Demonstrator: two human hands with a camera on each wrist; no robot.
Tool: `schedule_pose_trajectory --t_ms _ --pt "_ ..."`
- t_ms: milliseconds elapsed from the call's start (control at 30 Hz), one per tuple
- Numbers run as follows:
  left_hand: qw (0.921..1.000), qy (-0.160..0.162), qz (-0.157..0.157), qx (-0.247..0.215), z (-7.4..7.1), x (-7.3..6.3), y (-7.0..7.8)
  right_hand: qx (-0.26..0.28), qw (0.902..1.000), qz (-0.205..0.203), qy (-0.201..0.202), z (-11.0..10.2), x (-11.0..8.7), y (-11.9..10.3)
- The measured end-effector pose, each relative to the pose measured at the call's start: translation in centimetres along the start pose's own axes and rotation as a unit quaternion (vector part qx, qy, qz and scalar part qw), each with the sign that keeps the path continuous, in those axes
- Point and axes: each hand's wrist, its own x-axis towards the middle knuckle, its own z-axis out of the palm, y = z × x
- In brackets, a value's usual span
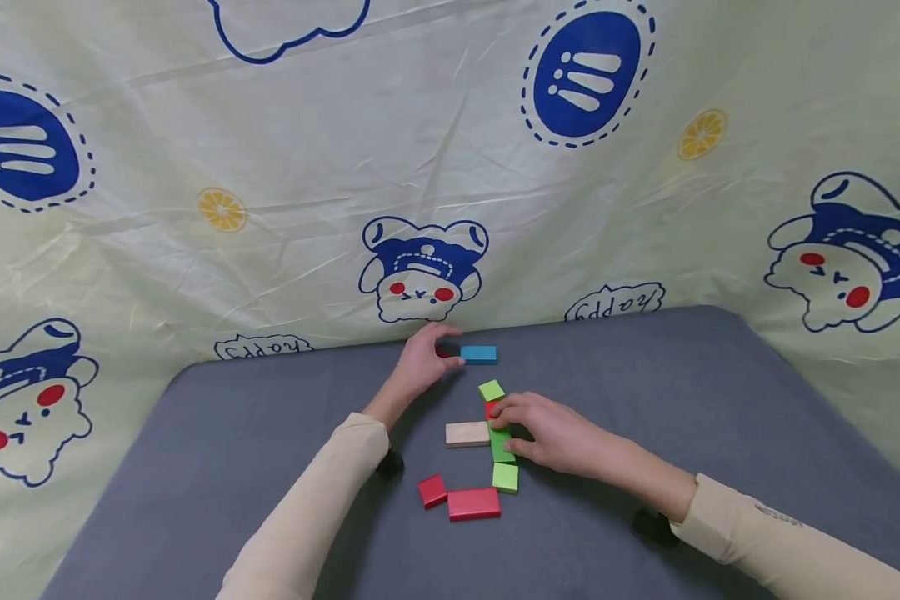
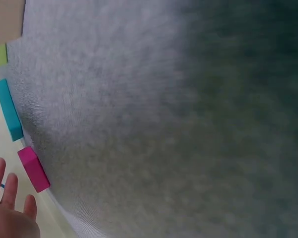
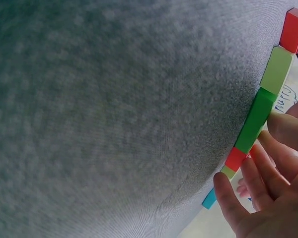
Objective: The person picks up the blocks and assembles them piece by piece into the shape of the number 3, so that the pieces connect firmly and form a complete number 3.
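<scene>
My left hand [image 1: 423,358] is at the table's back edge with its fingers apart. A small red block [image 1: 442,352] shows between thumb and fingers, and a blue block [image 1: 479,355] lies just right of the thumb. In the left wrist view the fingers [image 2: 10,191] are spread beside the red block [image 2: 35,169]. My right hand [image 1: 551,429] rests along a row of blocks, its fingers at a red block [image 1: 491,409] and its thumb at a long green block [image 1: 502,443]. In the right wrist view the thumb [image 3: 283,126] meets the green block's side [image 3: 256,120].
Light green blocks [image 1: 491,390] [image 1: 506,477] stand at both ends of the row. A pale wooden block [image 1: 467,434] juts left from the green one. Nearer lie a long red block [image 1: 474,504] and a tilted red block [image 1: 432,492]. A printed curtain [image 1: 307,150] hangs behind the grey table [image 1: 255,467].
</scene>
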Motion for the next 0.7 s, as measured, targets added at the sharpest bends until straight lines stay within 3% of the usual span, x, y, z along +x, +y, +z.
schedule_pose_trajectory --t_ms 267,533,700 --pt "0.997 -0.043 -0.03 0.057 1.0 0.2 -0.4 -0.004 1.0 0.001 -0.001 -0.1 0.1 -0.2" --pt "0.9969 -0.039 -0.067 0.016 1.0 0.2 0.3 -0.002 1.0 0.006 -0.002 0.0 0.2 -0.2" --pt "0.9961 -0.035 -0.08 0.016 1.1 0.3 0.4 0.001 1.0 0.003 -0.001 0.0 0.2 -0.2"
